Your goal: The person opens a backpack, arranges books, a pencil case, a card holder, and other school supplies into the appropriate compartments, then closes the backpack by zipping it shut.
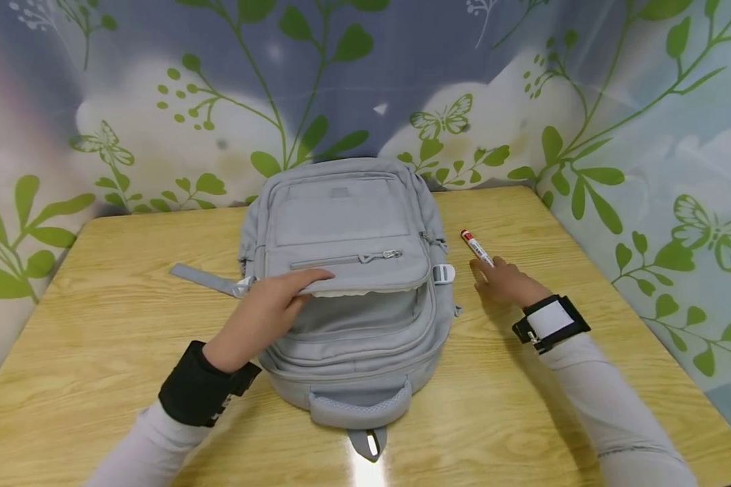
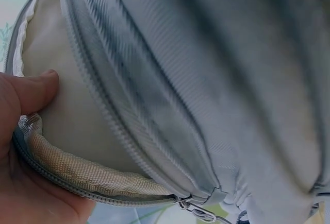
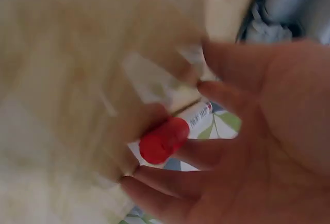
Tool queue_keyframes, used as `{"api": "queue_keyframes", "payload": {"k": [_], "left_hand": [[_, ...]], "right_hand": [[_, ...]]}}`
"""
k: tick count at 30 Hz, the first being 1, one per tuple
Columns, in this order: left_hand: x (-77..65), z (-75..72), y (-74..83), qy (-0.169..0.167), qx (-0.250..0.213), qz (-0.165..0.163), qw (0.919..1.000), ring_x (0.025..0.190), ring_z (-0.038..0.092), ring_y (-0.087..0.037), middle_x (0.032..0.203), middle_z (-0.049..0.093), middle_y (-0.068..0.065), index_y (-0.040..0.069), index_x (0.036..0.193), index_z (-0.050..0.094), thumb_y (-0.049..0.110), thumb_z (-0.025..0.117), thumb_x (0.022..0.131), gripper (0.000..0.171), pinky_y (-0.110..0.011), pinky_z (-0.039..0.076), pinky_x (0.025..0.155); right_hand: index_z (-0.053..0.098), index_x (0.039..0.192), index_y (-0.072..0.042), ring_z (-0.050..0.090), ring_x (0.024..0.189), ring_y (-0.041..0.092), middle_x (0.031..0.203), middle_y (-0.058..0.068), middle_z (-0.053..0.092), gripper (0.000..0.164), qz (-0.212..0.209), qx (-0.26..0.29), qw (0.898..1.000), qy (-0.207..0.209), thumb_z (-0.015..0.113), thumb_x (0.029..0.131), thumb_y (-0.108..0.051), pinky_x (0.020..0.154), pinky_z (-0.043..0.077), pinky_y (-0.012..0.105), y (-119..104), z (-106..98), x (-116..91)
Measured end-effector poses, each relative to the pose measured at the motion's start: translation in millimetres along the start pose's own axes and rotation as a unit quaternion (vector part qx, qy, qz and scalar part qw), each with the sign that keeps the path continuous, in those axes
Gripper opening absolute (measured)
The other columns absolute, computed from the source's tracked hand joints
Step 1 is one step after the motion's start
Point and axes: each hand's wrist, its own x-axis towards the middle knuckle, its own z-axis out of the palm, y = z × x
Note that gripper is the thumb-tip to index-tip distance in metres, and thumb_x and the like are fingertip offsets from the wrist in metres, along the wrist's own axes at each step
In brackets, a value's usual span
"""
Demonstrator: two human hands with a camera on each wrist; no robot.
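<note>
A grey backpack (image 1: 347,216) lies on the wooden table with its front compartment unzipped. My left hand (image 1: 264,314) pinches the edge of the loose front flap (image 1: 365,276) and lifts it away from the opening. In the left wrist view, the thumb (image 2: 38,90) presses on the pale lining (image 2: 77,100), and the other fingers lie on the flap's outer side. Right of the bag, my right hand (image 1: 505,283) is over the near end of a red-and-white marker (image 1: 477,247). The right wrist view shows its fingers spread around the marker's red cap (image 3: 164,141), with no clear grip.
A grey strap (image 1: 201,277) sticks out left of the bag, and a white buckle (image 1: 443,274) sits on its right side. The carry handle (image 1: 362,409) points toward the table's near side. Leaf-patterned cloth (image 1: 341,88) stands behind and beside the wooden table (image 1: 116,304).
</note>
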Motion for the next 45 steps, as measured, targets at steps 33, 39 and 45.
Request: {"api": "queue_keyframes", "payload": {"k": [33, 39, 45], "left_hand": [[24.0, -20.3, 1.1, 0.078, -0.014, -0.052, 0.9955, 0.047, 0.036, -0.013, 0.079, 0.062, -0.011, 0.01, 0.129, 0.053, 0.009, 0.05, 0.097, 0.033, -0.027, 0.033, 0.052], [22.9, -21.9, 8.7, 0.075, -0.027, -0.04, 0.996, 0.098, 0.064, -0.025, 0.125, 0.061, -0.012, 0.011, 0.128, 0.056, 0.006, 0.053, 0.094, 0.034, -0.036, 0.05, 0.077], [20.7, -20.3, 15.4, 0.089, -0.043, -0.035, 0.9945, 0.113, 0.059, -0.027, 0.13, 0.057, -0.01, 0.013, 0.13, 0.055, 0.002, 0.054, 0.093, 0.039, -0.041, 0.049, 0.09]], "right_hand": [[0.059, 0.124, -0.011, 0.054, 0.089, 0.007, 0.113, 0.002, 0.059, 0.033, -0.401, 0.102, 0.91, 0.013, 0.054, 0.093, -0.002, 0.075, 0.048, 0.022, -140.9, -64.6, -84.7], [0.061, 0.12, -0.006, 0.058, 0.092, 0.019, 0.108, 0.011, 0.058, 0.028, -0.303, -0.02, 0.951, 0.058, 0.05, 0.095, -0.002, 0.076, 0.05, 0.028, -176.4, -49.8, -48.5], [0.053, 0.126, -0.003, 0.054, 0.111, 0.02, 0.123, 0.012, 0.055, 0.033, -0.326, -0.236, 0.891, 0.208, 0.045, 0.095, 0.0, 0.094, 0.044, 0.029, -195.8, -41.8, -20.2]]}}
